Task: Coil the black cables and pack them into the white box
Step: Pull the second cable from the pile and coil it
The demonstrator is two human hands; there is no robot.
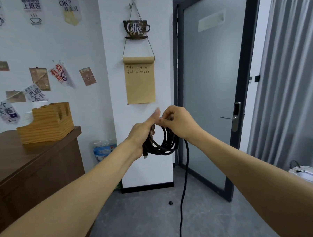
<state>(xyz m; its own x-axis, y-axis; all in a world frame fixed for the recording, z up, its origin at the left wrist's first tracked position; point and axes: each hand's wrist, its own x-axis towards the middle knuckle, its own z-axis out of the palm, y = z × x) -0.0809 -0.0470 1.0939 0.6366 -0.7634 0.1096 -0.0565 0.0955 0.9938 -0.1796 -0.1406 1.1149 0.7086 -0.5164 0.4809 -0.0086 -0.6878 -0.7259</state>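
My left hand (143, 130) has its grip clamped on the coiled black cable (162, 141), loops hanging upright below my fingers. My right hand (179, 122) pinches the top of the coil; from it the loose tail (184, 189) drops straight to the floor, so the next loop must come up on the right.

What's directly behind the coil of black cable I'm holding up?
Behind the coil is the white wall and the door frame's edge. The patch of wall its loops cover stays hidden.

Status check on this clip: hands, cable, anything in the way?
Left hand grips coil. Right hand pinches top loop. Loose tail hangs to floor, uncoiled. White box not seen. Nothing in the way.
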